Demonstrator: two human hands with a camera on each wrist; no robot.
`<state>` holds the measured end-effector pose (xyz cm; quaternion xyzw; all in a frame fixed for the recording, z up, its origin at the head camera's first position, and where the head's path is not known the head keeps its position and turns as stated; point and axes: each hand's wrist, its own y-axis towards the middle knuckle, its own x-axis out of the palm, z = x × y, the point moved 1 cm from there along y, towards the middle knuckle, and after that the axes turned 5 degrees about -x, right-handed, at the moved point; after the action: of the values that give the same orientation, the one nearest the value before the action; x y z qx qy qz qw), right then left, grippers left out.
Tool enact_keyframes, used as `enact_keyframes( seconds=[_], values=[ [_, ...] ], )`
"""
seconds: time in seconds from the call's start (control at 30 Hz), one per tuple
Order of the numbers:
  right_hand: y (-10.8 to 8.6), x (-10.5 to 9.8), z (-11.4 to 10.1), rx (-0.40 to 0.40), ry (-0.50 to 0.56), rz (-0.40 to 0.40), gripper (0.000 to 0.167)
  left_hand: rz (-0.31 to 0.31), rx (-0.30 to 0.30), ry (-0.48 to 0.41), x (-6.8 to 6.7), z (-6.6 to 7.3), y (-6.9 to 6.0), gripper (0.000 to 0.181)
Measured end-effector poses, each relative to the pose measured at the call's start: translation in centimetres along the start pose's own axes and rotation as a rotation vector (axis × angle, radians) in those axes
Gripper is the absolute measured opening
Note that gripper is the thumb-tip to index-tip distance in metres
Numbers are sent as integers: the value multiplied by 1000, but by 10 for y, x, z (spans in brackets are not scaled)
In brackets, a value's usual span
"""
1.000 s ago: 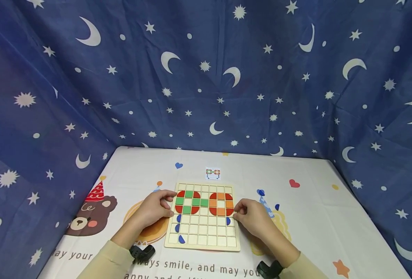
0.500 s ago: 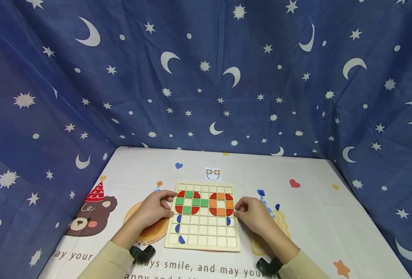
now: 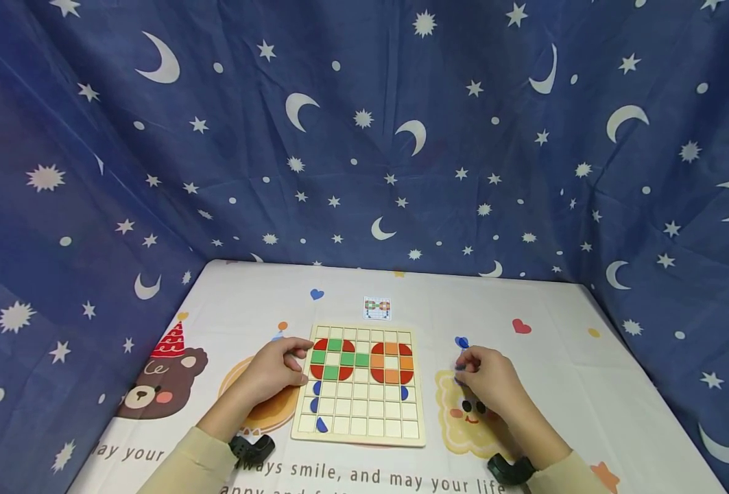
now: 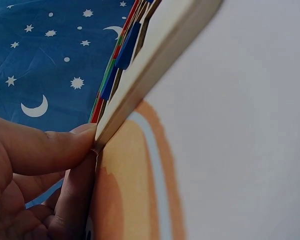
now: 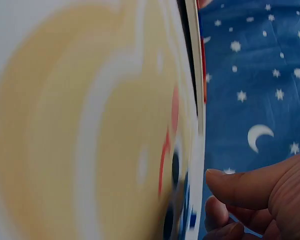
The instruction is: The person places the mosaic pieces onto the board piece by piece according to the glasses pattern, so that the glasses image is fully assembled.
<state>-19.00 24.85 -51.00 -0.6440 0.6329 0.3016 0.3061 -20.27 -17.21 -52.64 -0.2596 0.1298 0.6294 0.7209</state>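
A pale wooden grid board (image 3: 367,409) lies mid-table, bearing red rounded-corner pieces (image 3: 409,376), green squares (image 3: 362,359) and orange squares (image 3: 406,361). Several blue rounded pieces (image 3: 404,393) sit in its lower rows, some of them askew. My left hand (image 3: 271,370) holds the board's left edge. In the left wrist view, the thumb (image 4: 55,150) presses the board's rim. Off to the right of the board, my right hand (image 3: 490,377) is low over the cloth. Its thumb (image 5: 245,187) and fingers stand apart, with nothing seen between them.
Behind the board lies a small pattern card (image 3: 377,308) with a similar coloured design. The white tablecloth (image 3: 549,391) carries printed cartoons, hearts and lettering. A blue curtain (image 3: 364,137) with moons and stars rises at the back and both sides.
My right hand has left the board's right edge and moved right across the cloth. The loose blue piece seen there earlier is now behind the hand. My left hand stays put.
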Motion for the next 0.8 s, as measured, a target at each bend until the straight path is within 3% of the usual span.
enact_keyframes(
  seconds=[0.4,0.8],
  values=[
    [-7,-34,40,29,-105,62,16,-9,22,5,-1,2,1,62],
    [4,-37,51,-44,-137,30,35,2,5,15,-1,1,0,62]
  ],
)
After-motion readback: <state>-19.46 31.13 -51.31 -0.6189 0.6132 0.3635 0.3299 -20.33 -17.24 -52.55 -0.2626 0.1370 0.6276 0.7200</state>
